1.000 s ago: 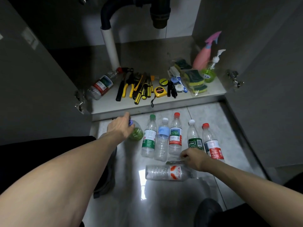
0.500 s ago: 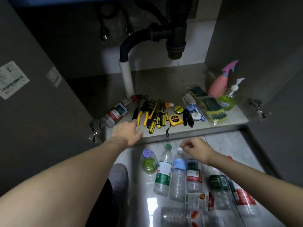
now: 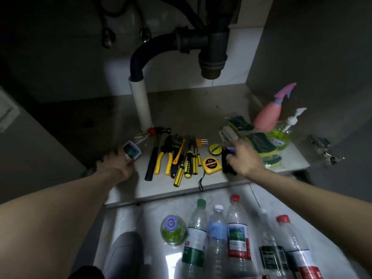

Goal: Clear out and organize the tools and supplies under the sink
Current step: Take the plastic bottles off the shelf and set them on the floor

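On the cabinet floor under the sink, a clear plastic bottle (image 3: 132,151) with a red, white and green label lies on its side. My left hand (image 3: 115,165) grips its lower body. To its right lies a row of tools: a hammer (image 3: 154,158), yellow-handled pliers (image 3: 164,158), screwdrivers (image 3: 188,164) and a yellow tape measure (image 3: 210,163). My right hand (image 3: 246,157) reaches over black tools (image 3: 226,165) and a blue item (image 3: 229,149), its fingers curved above them. Whether it grips any of these is hidden.
Sponges (image 3: 261,144), a pink spray bottle (image 3: 268,115) and a green soap pump bottle (image 3: 281,135) fill the right corner. A white drain pipe (image 3: 141,105) stands behind the tools. Several upright bottles (image 3: 237,234) and a green jar (image 3: 173,230) stand on the tiled floor in front.
Both hands moved forward from the floor bottles into the cabinet. The left hand took hold of the lying bottle, and the right hand came over the black tools. The view tilted up.
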A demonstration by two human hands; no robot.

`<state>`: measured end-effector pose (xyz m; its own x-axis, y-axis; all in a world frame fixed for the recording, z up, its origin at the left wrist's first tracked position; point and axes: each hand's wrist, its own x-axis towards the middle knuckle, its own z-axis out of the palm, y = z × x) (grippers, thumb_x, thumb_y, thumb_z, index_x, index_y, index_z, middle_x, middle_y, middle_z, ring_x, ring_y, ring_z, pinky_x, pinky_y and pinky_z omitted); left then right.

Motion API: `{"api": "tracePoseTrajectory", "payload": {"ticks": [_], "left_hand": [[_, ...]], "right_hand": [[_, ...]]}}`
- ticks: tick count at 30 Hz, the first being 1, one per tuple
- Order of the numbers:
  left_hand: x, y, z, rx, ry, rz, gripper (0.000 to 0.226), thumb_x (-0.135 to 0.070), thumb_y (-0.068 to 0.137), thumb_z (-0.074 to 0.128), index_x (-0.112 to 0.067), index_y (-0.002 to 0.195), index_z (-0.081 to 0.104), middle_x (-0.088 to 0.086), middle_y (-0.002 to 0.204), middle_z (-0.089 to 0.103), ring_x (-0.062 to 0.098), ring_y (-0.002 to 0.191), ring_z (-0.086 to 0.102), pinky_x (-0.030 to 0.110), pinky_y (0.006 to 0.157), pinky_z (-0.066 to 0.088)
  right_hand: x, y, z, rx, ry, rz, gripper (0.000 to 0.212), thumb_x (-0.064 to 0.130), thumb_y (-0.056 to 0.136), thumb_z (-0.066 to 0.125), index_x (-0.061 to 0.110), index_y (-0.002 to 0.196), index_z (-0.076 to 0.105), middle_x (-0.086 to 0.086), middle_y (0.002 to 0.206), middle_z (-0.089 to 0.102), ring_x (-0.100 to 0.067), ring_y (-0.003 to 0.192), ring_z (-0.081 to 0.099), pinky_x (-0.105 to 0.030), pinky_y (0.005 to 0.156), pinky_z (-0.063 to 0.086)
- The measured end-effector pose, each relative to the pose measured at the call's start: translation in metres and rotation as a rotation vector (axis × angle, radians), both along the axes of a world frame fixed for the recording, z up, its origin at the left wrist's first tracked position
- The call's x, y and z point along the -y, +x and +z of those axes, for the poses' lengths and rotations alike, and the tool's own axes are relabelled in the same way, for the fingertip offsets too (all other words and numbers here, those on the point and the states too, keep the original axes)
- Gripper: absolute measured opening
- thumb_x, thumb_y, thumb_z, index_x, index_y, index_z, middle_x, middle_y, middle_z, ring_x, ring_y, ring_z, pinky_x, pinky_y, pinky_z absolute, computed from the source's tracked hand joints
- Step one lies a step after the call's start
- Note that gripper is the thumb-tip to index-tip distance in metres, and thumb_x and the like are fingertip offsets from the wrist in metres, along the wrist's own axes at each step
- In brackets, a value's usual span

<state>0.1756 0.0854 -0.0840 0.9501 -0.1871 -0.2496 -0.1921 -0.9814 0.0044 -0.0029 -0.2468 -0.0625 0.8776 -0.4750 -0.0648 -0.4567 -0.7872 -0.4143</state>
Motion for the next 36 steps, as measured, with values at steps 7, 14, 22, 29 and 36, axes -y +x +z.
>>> {"api": "tracePoseTrajectory", "payload": {"ticks": [7, 14, 22, 29, 36], "left_hand": [[0.029, 0.020, 0.002, -0.075, 0.010, 0.123, 0.072, -0.058, 0.076, 0.073, -0.012, 0.129, 0.056, 0.015, 0.128, 0.056, 0.032, 0.117, 0.055, 0.035, 0.093, 0.050], [0.037, 0.009, -0.001, -0.007, -0.226, 0.215, 0.066, -0.055, 0.067, 0.074, -0.014, 0.115, 0.058, 0.010, 0.101, 0.064, 0.031, 0.087, 0.064, 0.033, 0.071, 0.054], [0.056, -0.058, 0.041, 0.128, -0.347, -0.002, 0.059, -0.056, 0.064, 0.066, -0.022, 0.099, 0.031, 0.006, 0.090, 0.058, 0.035, 0.081, 0.062, 0.035, 0.065, 0.045], [0.084, -0.134, 0.063, 0.169, -0.414, -0.390, 0.069, -0.061, 0.072, 0.064, -0.029, 0.122, 0.029, 0.010, 0.112, 0.066, 0.042, 0.094, 0.065, 0.039, 0.071, 0.048], [0.084, -0.206, 0.053, 0.147, -0.352, -0.782, 0.081, -0.074, 0.079, 0.041, -0.024, 0.140, 0.026, 0.004, 0.115, 0.059, 0.019, 0.077, 0.055, 0.028, 0.059, 0.039]], "right_hand": [[0.068, -0.015, -0.005, 0.087, 0.067, -0.238, 0.024, 0.017, 0.088, 0.058, 0.013, 0.110, 0.066, -0.016, 0.108, 0.068, -0.037, 0.098, 0.063, -0.040, 0.079, 0.053], [0.085, -0.027, -0.019, -0.006, -0.154, -0.314, 0.072, 0.042, 0.082, 0.070, 0.012, 0.142, 0.043, -0.018, 0.142, 0.043, -0.037, 0.131, 0.040, -0.050, 0.102, 0.043], [0.093, -0.057, -0.024, 0.108, 0.051, -0.398, 0.063, 0.032, 0.084, 0.070, 0.008, 0.137, 0.044, -0.019, 0.132, 0.055, -0.040, 0.120, 0.053, -0.048, 0.095, 0.049], [0.076, -0.138, -0.010, 0.296, 0.118, -0.187, 0.069, 0.038, 0.084, 0.066, 0.024, 0.144, 0.036, -0.004, 0.137, 0.054, -0.024, 0.118, 0.056, -0.041, 0.093, 0.050], [0.062, -0.226, -0.034, -0.052, 0.135, -0.051, 0.075, 0.049, 0.084, 0.068, 0.023, 0.146, 0.034, -0.004, 0.139, 0.046, -0.023, 0.118, 0.055, -0.042, 0.097, 0.049]]}}
